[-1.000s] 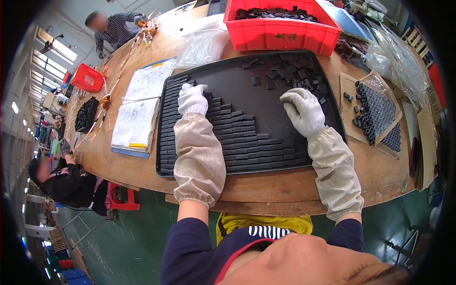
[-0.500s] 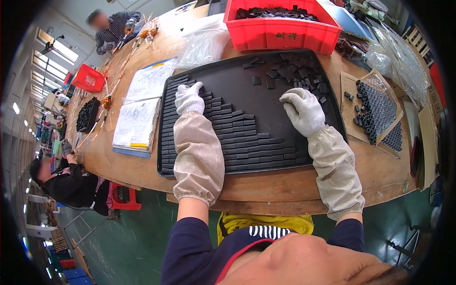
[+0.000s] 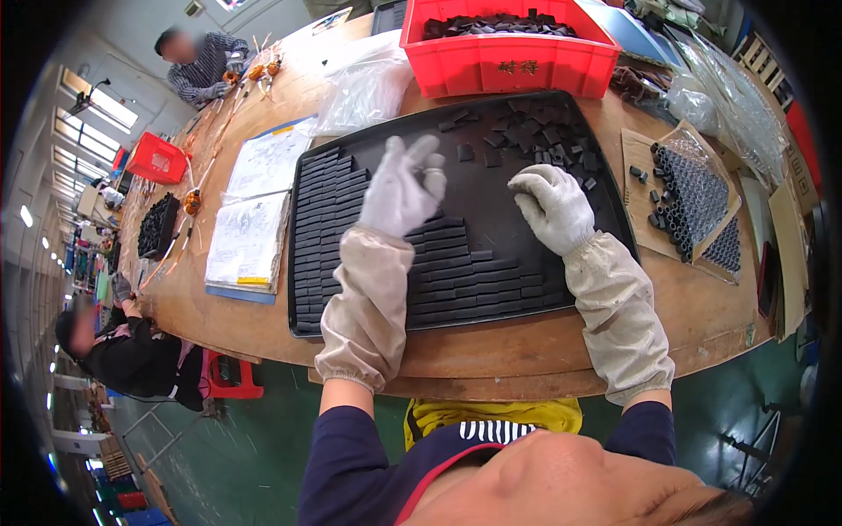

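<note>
A large black tray (image 3: 491, 193) lies on the wooden table before me. On its left and near side, small black pieces (image 3: 456, 272) lie end to end in tight rows with a stepped edge. Loose black pieces (image 3: 544, 127) are heaped in the far right corner. My left hand (image 3: 405, 186), in a white glove, is over the tray's middle by the row ends, fingers apart, with nothing seen in it. Below the heap, my gloved right hand (image 3: 557, 210) has its fingers curled together; whatever they may hold is hidden.
Beyond the tray stands a red bin (image 3: 509, 66) of black pieces. Papers (image 3: 250, 237) and a clear plastic bag (image 3: 364, 96) lie left of it. At the right, bubble wrap and cardboard (image 3: 640, 223) hold short black tubes (image 3: 680, 223). Two other people work at the left.
My left hand has moved right from the far left rows toward the tray's middle, and its fingers have spread. My right hand stays nearly in place, fingers curled.
</note>
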{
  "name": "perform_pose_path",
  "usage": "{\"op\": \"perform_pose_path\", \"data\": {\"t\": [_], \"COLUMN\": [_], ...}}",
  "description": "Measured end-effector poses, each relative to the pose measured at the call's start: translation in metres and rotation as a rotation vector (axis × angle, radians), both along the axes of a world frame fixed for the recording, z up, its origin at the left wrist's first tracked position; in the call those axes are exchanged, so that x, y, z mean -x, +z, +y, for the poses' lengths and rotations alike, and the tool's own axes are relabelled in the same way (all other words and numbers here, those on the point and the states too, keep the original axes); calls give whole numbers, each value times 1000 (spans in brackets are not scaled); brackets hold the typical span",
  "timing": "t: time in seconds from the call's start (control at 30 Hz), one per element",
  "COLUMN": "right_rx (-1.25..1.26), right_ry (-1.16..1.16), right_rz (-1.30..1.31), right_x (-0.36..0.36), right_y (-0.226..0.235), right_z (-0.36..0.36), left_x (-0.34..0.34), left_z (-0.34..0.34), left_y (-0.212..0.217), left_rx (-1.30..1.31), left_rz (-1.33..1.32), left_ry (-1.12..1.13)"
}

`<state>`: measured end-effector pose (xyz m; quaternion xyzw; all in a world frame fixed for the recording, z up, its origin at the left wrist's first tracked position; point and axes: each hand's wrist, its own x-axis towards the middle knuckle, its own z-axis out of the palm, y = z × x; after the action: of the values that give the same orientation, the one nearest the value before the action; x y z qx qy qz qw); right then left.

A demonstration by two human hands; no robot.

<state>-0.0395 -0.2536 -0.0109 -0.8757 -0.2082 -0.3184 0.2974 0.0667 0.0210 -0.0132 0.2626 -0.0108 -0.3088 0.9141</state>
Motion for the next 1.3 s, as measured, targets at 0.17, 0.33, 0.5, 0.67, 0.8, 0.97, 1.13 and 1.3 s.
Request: {"op": "perform_pose_path", "data": {"t": [0.17,0.33,0.5,0.67,0.8,0.97,1.13,1.3], "right_rx": [-39,72,51,-149,-248,-153,383,483], "right_ry": [13,10,17,33,91,-27,-599,-638], "right_rz": [-28,60,103,137,152,57,-6,144], "right_x": [3,9,9,7,5,4,-1,0], "right_y": [4,8,3,7,4,18,17,4], "right_z": [2,6,4,2,-1,-8,-53,-66], "left_x": [49,74,74,69,77,73,70,69], "left_z": [-59,-72,-74,-60,-60,-58,-59,-58], "left_y": [6,11,6,-1,17,16,15,12], "left_rx": [-64,-98,-59,-251,-584,-676,-647,-613], "left_rz": [-2,-187,-158,-163,-347,-363,-367,-375], "left_ry": [-143,-266,-295,-361,-303,-262,-204,-198]}}
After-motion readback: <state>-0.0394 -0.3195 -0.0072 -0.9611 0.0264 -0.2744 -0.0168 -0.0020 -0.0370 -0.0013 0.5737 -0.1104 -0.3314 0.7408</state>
